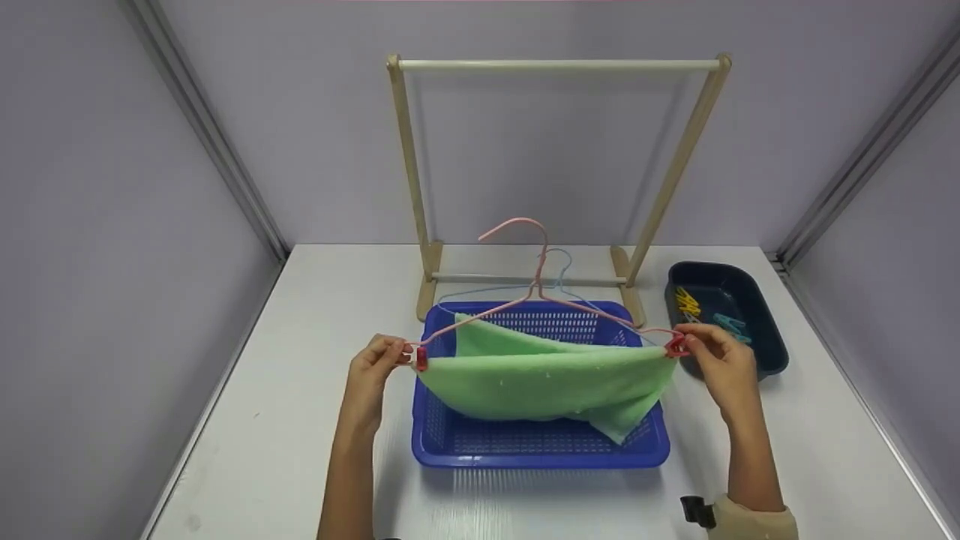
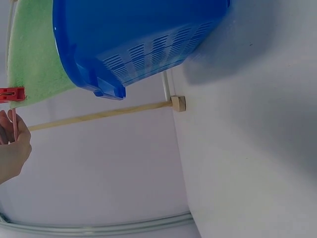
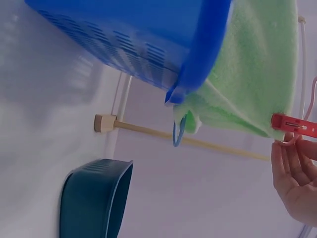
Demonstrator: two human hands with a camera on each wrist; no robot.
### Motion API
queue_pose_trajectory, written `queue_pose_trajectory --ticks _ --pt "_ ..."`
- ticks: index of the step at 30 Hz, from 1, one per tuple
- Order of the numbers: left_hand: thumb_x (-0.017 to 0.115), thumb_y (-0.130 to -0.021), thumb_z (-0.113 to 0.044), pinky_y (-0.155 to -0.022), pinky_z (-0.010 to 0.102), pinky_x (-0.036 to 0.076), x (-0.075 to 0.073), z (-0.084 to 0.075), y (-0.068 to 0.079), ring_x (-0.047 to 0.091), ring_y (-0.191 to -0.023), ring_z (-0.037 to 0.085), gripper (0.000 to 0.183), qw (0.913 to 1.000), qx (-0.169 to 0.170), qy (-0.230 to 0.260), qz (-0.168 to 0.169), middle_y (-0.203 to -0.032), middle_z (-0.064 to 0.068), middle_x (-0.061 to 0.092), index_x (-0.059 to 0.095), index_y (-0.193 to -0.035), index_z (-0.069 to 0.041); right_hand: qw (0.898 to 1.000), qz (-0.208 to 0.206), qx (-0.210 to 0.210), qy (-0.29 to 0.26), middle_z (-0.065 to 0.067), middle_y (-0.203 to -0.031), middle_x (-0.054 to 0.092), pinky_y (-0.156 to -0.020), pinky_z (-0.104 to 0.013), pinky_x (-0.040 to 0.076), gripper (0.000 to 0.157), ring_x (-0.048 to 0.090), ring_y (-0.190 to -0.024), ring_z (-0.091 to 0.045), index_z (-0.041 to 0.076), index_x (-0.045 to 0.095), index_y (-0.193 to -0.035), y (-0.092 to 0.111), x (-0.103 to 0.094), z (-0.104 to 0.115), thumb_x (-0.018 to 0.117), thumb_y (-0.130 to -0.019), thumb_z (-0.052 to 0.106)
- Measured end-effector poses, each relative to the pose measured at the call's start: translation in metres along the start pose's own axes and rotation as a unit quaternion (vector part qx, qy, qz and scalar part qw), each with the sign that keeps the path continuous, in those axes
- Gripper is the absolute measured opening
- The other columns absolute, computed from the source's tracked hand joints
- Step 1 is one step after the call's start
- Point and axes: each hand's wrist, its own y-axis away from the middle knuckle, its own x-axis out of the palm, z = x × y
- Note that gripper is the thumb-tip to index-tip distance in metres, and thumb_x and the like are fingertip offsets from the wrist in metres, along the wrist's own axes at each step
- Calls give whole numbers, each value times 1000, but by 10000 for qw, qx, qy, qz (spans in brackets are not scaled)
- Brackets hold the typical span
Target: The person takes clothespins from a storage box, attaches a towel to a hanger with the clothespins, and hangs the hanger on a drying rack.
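A pink clothes hanger (image 1: 541,259) is held up over the basket, its hook toward the rack. From its lower edge hangs a light green towel (image 1: 540,386), pinned at the left by a red clothespin (image 1: 421,358) and at the right by another red clothespin (image 3: 294,124). My left hand (image 1: 375,358) pinches the hanger's left end, just outside the clothespin. At the opposite end, my right hand (image 1: 721,364) grips the hanger's tip close beside the right clothespin. The towel's back part droops into the blue basket (image 1: 540,459), with one corner hanging lower at the right.
Behind the basket stands a wooden drying rack (image 1: 559,66) with a white top bar. A light blue hanger (image 1: 480,290) lies across the basket's back. To the right, a dark tray (image 1: 776,352) holds yellow clothespins (image 1: 687,301) and teal clothespins (image 1: 729,324). Walls enclose the white table.
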Motion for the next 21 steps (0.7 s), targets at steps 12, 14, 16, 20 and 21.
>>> queue_pose_trajectory --ticks 12,14,16,20,21 --pt "52 -93 -6 -82 33 42 0 3 -1 53 -84 18 18 10000 -49 -17 -59 -84 4 56 61 -85 7 9991 -51 10 430 -14 -101 65 -71 -11 44 18 58 -86 -2 0 66 -105 0 2 -11 60 -89 3" --pt "52 -94 -6 -85 33 41 -1 2 0 54 -86 18 17 10000 -64 -29 -61 -84 5 56 62 -84 3 9991 -85 5 411 -14 -101 65 -71 -11 44 18 58 -85 -2 0 66 -105 1 2 -10 60 -88 3" --pt "51 -94 -7 -85 33 42 -2 2 0 54 -88 18 16 9999 -60 -88 -29 -85 5 56 61 -85 3 9991 -129 -18 394 -14 -101 65 -71 -11 45 17 59 -85 -3 0 66 -104 1 2 -9 60 -88 4" --pt "51 -95 -8 -83 32 45 -7 0 2 55 -87 22 19 9992 41 -362 141 -89 9 56 59 -91 8 9982 -244 -116 529 -11 -98 66 -70 -11 44 16 59 -82 -3 2 67 -102 2 2 -7 62 -87 4" --pt "51 -95 -9 -82 32 46 -9 0 2 55 -88 24 21 9987 91 -443 217 -91 10 56 59 -93 10 9979 -269 -130 569 -11 -96 67 -70 -11 44 16 59 -82 -3 2 68 -102 2 3 -6 63 -87 4"
